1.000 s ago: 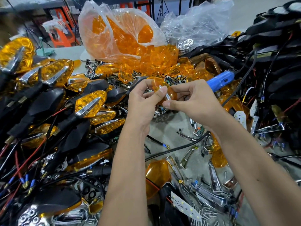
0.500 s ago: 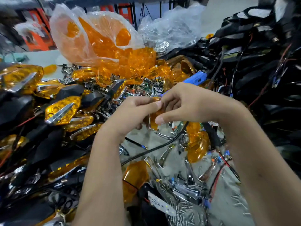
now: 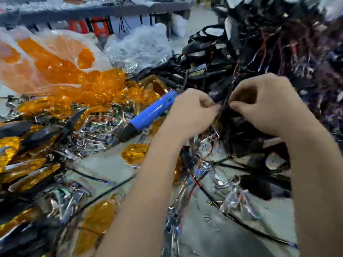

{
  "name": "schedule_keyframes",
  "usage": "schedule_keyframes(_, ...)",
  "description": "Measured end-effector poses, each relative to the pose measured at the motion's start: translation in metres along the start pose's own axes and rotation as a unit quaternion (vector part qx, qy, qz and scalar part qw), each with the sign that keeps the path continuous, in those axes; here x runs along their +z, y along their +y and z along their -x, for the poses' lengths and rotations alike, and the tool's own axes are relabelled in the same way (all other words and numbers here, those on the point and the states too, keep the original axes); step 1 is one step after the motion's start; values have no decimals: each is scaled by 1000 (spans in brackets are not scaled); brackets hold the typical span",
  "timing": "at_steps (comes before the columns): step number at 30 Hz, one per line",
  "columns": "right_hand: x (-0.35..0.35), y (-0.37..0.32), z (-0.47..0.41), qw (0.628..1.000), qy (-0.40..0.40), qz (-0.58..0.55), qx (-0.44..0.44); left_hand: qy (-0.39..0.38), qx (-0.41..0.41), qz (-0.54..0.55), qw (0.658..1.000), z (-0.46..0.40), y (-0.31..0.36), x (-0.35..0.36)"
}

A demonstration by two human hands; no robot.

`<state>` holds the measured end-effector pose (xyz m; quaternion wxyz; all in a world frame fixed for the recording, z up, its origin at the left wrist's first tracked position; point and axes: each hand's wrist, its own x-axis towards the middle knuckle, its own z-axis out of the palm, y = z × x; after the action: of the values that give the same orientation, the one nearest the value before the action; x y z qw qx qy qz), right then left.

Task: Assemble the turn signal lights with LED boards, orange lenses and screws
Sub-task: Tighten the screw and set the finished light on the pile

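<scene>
Both hands have swung from the middle of the bench toward two o'clock since a second ago, and the camera has turned with them, so the view is now smeared by motion. Earlier the fingertips pinched an orange lens in plain sight; now the left hand (image 3: 191,113) and right hand (image 3: 269,106) meet over a dark tangle of black housings and wires (image 3: 278,58), fingers curled tightly with thumb and forefinger tips nearly touching. Something small and dark sits between them (image 3: 223,115), but blur hides whether it is the lens, a housing or a wire, and I cannot tell what each hand actually grips. At nine o'clock lies the bag of orange lenses (image 3: 52,65), spilling onto the table. A blue electric screwdriver (image 3: 152,112) rests just left of the left hand, at ten o'clock. One loose orange lens (image 3: 134,153) lies at seven o'clock from the hands, and scattered screws (image 3: 207,217) lie near six. Judging by the shift, the person seems to be bringing the lens to a housing, or fetching one.
</scene>
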<state>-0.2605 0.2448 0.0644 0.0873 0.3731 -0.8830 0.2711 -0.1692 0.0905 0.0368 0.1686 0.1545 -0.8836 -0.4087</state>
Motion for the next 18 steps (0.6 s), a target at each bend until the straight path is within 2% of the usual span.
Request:
schedule_keyframes(2,-18,28,13,998,39,22,46,-28,42,-14,999,-8,25,35)
schedule_keyframes(3,-27,42,19,996,27,43,73,-32,55,-8,998,-9,37,52)
schedule_keyframes(7,-47,77,31,972,-156,116,130,-68,72,-22,995,-4,60,105)
schedule_keyframes(9,-50,86,35,970,-184,118,109,-93,69,-15,993,-4,62,115)
schedule_keyframes(11,-51,94,37,975,-169,105,94,-112,72,-17,991,-4,62,115)
schedule_keyframes(14,-40,106,41,991,-82,37,99,-128,81,-41,988,3,66,119)
schedule_keyframes(18,-22,115,45,991,26,-82,98,-87,42,-77,992,16,78,136)
